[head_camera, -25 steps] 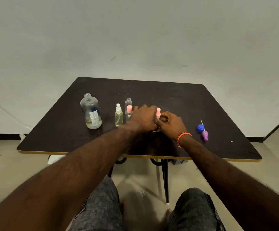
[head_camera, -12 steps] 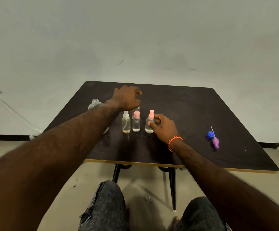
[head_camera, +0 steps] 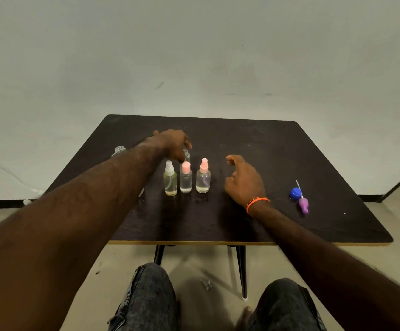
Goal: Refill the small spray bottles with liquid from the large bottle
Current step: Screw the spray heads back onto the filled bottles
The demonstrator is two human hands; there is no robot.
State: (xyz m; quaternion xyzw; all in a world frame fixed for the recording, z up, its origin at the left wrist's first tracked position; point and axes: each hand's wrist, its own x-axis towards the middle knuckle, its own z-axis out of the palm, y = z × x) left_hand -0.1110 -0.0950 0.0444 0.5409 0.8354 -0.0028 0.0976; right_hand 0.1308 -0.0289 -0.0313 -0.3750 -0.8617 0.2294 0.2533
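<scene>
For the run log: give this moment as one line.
left hand reaching uncapped bottle | right hand open, off pink-capped bottle

Dark table [head_camera: 254, 144], spray bottles [head_camera: 186, 177], blue cap [head_camera: 295, 193]

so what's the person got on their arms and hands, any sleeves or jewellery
Both forearms are bare, with no sleeves in view. The right hand has a thin orange band with small dark markings round the wrist. The left hand shows no band, watch or ring, as far as the head view shows. No gloves on either hand.
</scene>
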